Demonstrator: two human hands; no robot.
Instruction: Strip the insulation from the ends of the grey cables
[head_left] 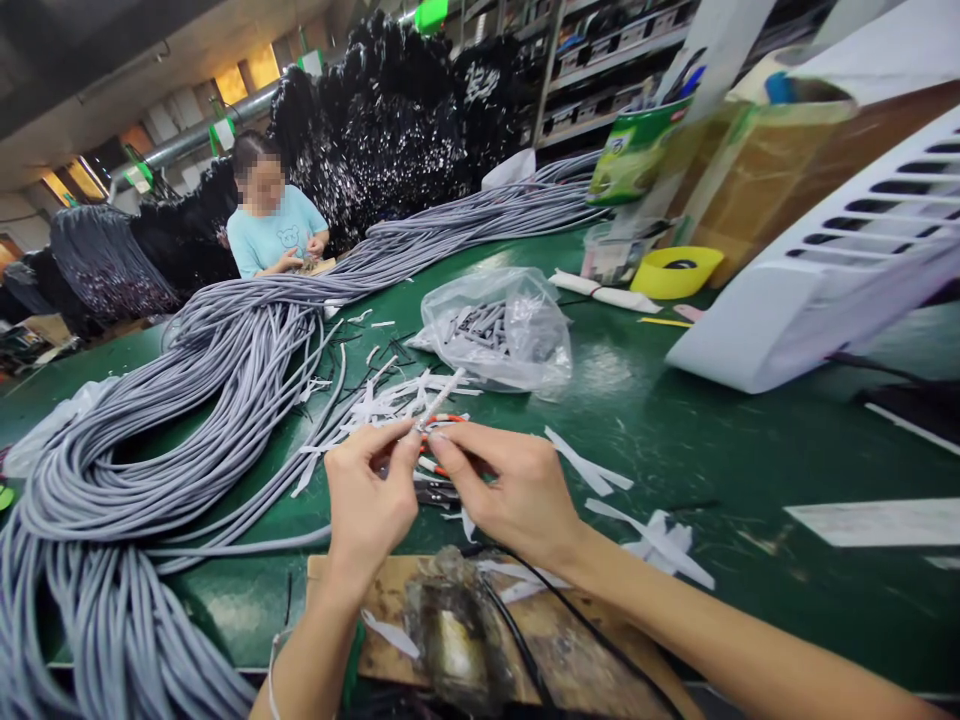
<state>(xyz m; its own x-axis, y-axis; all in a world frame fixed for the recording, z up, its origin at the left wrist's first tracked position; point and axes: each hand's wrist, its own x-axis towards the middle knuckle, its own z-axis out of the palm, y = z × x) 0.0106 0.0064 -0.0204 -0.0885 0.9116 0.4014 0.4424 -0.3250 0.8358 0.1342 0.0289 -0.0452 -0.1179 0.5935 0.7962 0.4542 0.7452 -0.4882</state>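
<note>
My left hand point(369, 495) and my right hand point(510, 487) meet over the green table point(750, 450), both pinched on the stripped end of a grey cable point(439, 400). A white strip sticks up from the pinch, and red and white inner wires point(444, 420) fan out between my fingertips. White paper scraps point(390, 400) lie just behind the hands. Below my wrists sits a worn wooden board point(555, 640) carrying a dark tool point(450, 630) with a black cord.
A thick bundle of grey cables point(150, 440) sweeps across the left of the table. A clear bag of grey sleeves point(499, 330) lies behind. A white appliance point(825, 260), a yellow bowl point(675, 270) and boxes stand right. Another person in a light blue shirt point(274, 235) works at the far end.
</note>
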